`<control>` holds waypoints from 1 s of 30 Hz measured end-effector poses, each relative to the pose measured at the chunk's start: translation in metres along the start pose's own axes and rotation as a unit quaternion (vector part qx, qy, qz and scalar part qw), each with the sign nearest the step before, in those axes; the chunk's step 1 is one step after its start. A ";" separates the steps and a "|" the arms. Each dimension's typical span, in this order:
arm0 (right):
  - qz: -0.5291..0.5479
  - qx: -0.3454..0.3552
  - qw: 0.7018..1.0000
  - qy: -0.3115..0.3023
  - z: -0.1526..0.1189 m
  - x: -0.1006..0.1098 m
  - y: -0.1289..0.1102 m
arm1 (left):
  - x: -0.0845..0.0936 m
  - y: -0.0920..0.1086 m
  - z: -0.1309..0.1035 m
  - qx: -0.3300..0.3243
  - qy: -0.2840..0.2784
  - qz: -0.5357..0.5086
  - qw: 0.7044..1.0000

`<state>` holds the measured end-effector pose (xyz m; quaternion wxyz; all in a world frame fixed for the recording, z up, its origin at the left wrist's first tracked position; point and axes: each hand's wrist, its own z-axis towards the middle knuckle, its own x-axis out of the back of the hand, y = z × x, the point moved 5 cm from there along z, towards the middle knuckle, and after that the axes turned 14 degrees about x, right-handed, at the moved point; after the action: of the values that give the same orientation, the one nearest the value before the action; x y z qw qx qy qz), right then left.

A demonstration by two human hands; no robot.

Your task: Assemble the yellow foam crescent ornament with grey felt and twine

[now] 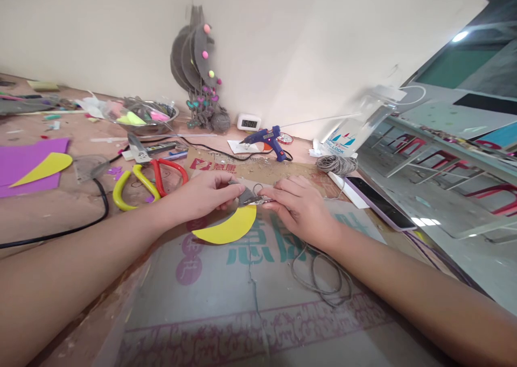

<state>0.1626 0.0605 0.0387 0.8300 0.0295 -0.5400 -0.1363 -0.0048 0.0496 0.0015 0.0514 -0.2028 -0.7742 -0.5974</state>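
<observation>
My left hand [216, 195] is closed, its thumb and fingers pinching a dark grey crescent-like piece [246, 196] above the cardboard. A bright yellow crescent [228, 228] shows below it, partly covered by the fingers; whether the two are joined I cannot tell. Close by, my right hand [297, 204] pinches a thin, dark, partly shiny thing [260, 200] against the grey piece's end. Its kind is unclear. A small loop of thin cord stands up beside those fingertips. Loose grey cord [323, 281] lies in loops below my right wrist.
Printed cardboard [194, 313] lies under both hands. Yellow-and-red-handled pliers or scissors [121, 192] rest left. Behind are a blue glue gun [264, 136], a clock [249, 122] and a cord ball [337, 164]. A phone [379, 202] and a plastic jug [359, 122] stand right.
</observation>
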 end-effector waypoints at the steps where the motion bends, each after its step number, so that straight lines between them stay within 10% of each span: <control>1: -0.003 0.003 1.000 0.001 0.000 0.000 0.000 | 0.000 0.001 -0.001 0.001 0.001 0.001 1.000; 30: 0.006 0.009 1.000 0.010 -0.001 0.000 -0.001 | 0.000 0.002 -0.001 0.009 0.000 0.003 1.000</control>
<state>0.1629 0.0594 0.0377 0.8360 0.0348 -0.5330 -0.1257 -0.0042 0.0488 0.0041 0.0545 -0.2046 -0.7788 -0.5904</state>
